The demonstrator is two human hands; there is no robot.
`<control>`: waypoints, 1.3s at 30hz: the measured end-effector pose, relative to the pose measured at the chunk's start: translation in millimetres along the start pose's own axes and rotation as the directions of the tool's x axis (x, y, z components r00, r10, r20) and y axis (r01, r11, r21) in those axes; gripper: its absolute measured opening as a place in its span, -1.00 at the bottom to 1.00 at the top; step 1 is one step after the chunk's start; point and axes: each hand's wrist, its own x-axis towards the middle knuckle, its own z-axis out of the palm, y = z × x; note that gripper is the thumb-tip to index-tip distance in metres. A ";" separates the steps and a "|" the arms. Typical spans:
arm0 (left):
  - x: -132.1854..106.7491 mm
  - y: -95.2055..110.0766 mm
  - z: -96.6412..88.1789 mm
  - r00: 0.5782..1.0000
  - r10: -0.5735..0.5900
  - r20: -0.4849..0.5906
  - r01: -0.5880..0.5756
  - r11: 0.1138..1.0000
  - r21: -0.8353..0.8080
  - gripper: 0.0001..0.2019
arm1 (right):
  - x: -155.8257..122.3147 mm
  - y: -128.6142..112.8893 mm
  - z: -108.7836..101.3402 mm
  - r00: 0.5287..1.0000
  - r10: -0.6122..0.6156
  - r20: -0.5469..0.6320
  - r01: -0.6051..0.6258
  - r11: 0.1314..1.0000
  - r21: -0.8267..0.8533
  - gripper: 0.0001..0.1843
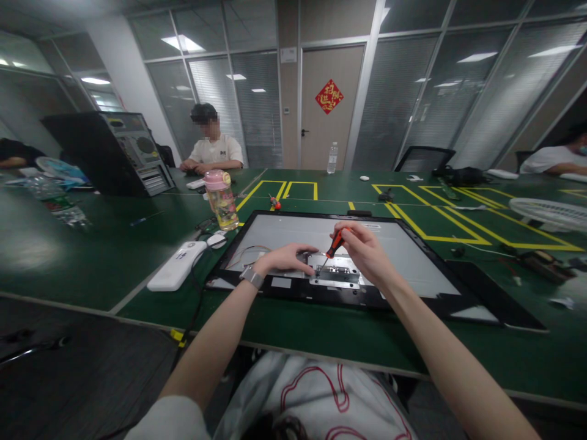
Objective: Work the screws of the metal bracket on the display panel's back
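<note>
My right hand [362,247] is closed round the red and black handle of a screwdriver [337,242], tilted with its shaft pointing down and left. The tip meets the left part of a silver metal bracket [334,282], though the exact contact is too small to make out. At the bracket's left end, my left hand [288,259] rests with thumb and fingers apart. Under both hands a large flat display panel [275,227], pale grey with a black frame, lies on the green table. Thin wires [247,249] run over the panel left of my left hand.
Left of the panel are a white device [178,266] with a black cable and a pink-lidded bottle [222,200]. A computer tower [132,150] stands far left. A black strip-shaped panel [495,296] lies right. One person sits across the table; others are at the sides.
</note>
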 end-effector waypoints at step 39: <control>1.4 -0.7 0.7 1.000 0.017 -0.002 -0.017 1.000 0.004 -0.25 | 0.6 0.0 4.8 1.000 -0.019 -0.018 0.021 0.992 0.121 -0.84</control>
